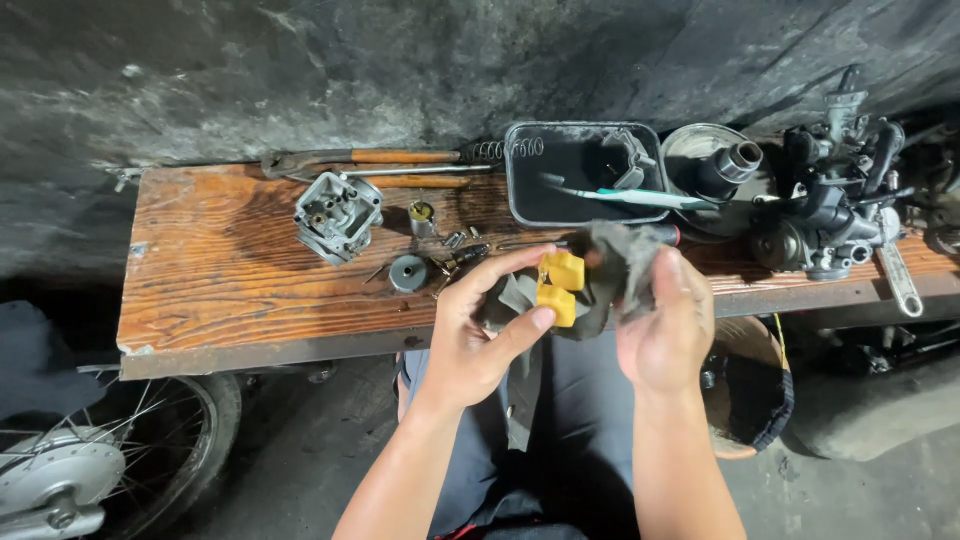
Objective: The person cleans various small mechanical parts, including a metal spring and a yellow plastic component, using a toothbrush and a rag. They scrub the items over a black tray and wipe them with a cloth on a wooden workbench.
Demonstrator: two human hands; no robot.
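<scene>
My left hand [478, 335] pinches a small yellow plastic part [558, 287] between thumb and fingers, just in front of the wooden plank's edge. My right hand [665, 330] grips a dirty grey rag [612, 272] that wraps around the yellow part's right side and hangs down beneath it. Both hands are raised over my lap, close together.
The wooden plank [220, 280] carries a metal carburetor body [337, 215], small round metal parts [410, 272], pliers with orange handles [350, 158], a black tray [560, 175] with tools, a round black bowl [715, 165] and a carburetor assembly [830, 215]. A spoked wheel [90, 460] lies lower left.
</scene>
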